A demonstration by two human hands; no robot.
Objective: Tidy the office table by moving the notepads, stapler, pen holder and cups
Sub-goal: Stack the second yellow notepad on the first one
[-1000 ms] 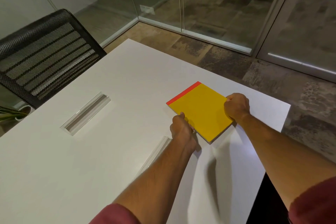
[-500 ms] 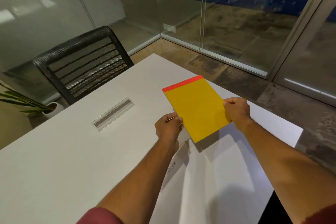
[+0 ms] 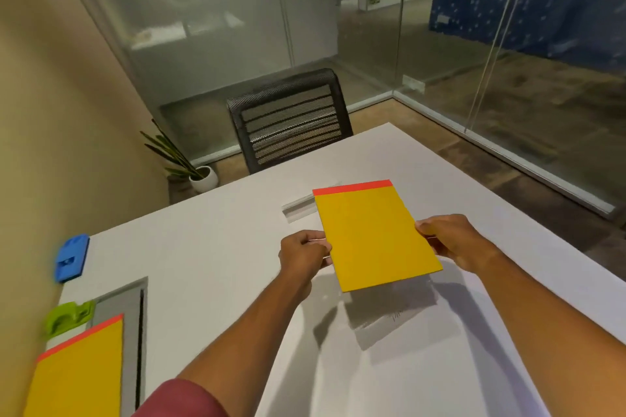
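Observation:
A yellow notepad (image 3: pixel 372 234) with a red top strip hangs in the air above the white table (image 3: pixel 210 247). My left hand (image 3: pixel 303 256) grips its left edge and my right hand (image 3: pixel 452 240) grips its right edge. A second yellow notepad (image 3: pixel 78 369) with a red strip lies flat at the table's near left corner. Next to the left wall sit a blue stapler (image 3: pixel 71 257) and a green one (image 3: pixel 69 315).
A black mesh chair (image 3: pixel 291 118) stands behind the table's far edge. A potted plant (image 3: pixel 200 173) sits on the floor by the wall. A grey cable slot (image 3: pixel 299 208) lies behind the held pad, another grey panel (image 3: pixel 132 332) at the left. Glass walls surround the room.
Both hands lifted the yellow notepad off the table and carried it leftward. My view swung left, bringing the second notepad and both staplers into sight.

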